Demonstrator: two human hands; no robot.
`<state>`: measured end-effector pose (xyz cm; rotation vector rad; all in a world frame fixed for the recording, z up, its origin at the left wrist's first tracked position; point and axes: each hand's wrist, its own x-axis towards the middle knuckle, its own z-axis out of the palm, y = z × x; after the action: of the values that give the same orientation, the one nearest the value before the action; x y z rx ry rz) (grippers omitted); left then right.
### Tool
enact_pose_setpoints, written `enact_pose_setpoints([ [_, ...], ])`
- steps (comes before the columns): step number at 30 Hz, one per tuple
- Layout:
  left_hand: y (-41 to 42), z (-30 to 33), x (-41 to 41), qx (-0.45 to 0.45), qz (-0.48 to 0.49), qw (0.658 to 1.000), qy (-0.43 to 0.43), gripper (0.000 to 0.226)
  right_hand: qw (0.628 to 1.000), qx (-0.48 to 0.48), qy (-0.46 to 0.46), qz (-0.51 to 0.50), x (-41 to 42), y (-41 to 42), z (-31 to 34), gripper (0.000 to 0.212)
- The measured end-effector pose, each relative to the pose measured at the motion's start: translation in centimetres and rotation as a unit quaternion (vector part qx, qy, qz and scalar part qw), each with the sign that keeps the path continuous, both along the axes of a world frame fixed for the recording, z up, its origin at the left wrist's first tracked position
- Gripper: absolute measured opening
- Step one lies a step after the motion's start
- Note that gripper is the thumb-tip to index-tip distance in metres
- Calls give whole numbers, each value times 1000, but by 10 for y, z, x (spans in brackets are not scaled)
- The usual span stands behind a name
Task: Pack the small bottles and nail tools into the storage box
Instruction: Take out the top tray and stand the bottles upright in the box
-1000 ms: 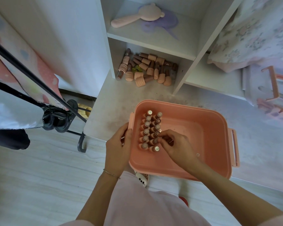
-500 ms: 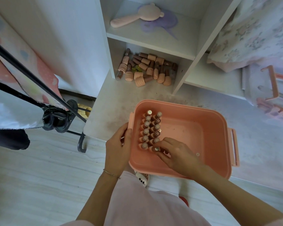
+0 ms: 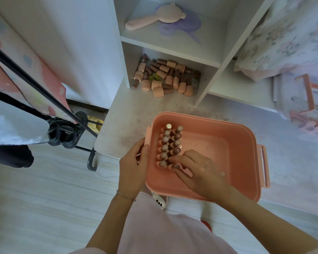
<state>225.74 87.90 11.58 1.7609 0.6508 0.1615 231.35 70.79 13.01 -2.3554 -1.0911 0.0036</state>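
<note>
A pink storage box (image 3: 228, 140) sits on the white cabinet base. Two rows of small bottles (image 3: 168, 142) stand upright along its left inner wall. My left hand (image 3: 134, 165) grips the box's left rim. My right hand (image 3: 196, 167) is inside the box at the near end of the right row, fingers pinched on a small bottle (image 3: 176, 165) that leans against the row. A pile of loose small bottles and pink nail tools (image 3: 165, 77) lies in the lower cabinet shelf behind the box.
A pink hand mirror (image 3: 154, 17) and a purple item lie on the upper shelf. The box lid (image 3: 305, 99) leans at right beside floral bedding. A black rack with hanging cloth (image 3: 44, 99) stands at left, above wooden floor.
My right hand has moved toward me along the right row, from its middle to its near end, and now holds a bottle there. The left hand has stayed on the rim.
</note>
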Motion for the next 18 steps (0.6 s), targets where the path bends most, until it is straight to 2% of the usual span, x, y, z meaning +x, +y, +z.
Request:
enact_pose_setpoints([
  [2, -1, -1, 0, 0, 5, 1000, 2, 24, 1000, 13, -14, 1, 1, 8, 0, 20],
  [8, 0, 2, 1, -4, -1, 1000, 0, 24, 999, -28, -27, 18, 1, 24, -8, 12],
  [18, 0, 3, 1, -13, -2, 1000, 1, 23, 998, -36, -41, 27, 2, 24, -13, 8],
])
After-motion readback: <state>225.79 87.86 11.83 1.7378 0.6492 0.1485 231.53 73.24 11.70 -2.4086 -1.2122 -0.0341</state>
